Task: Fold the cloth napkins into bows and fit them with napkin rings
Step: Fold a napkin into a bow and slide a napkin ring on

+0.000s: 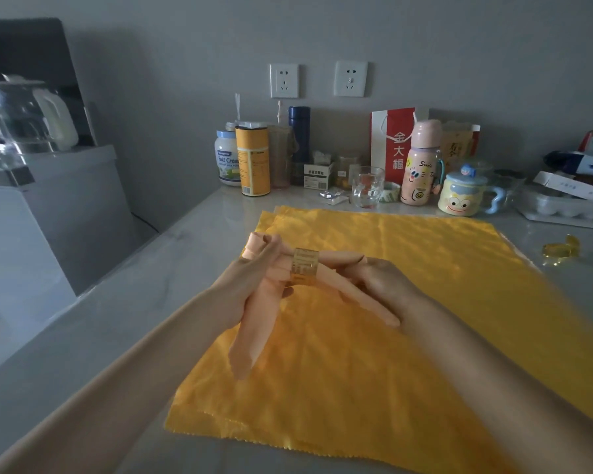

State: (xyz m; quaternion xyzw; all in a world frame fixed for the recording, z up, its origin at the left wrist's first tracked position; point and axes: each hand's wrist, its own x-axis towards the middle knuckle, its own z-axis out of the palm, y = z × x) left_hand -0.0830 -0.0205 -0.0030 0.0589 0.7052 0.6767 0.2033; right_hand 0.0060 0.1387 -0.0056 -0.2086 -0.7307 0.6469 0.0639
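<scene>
A peach cloth napkin (254,323), folded into a bow shape, is held above the table's middle. A gold napkin ring (304,267) sits around its centre. My left hand (254,278) grips the napkin's left loop and tail beside the ring. My right hand (384,285) holds the right loop and tail, with its fingers curled under the cloth. Two tails hang down toward me. Several yellow napkins (374,354) lie flat and stacked beneath. Two more gold rings (560,252) rest on the table at the right.
Along the back wall stand tins, a glass (367,187), a pink bottle (421,162), a cartoon mug (459,196) and a red gift bag (392,145). An egg tray (562,206) lies at the right. A kettle (24,114) sits on a white appliance at the left.
</scene>
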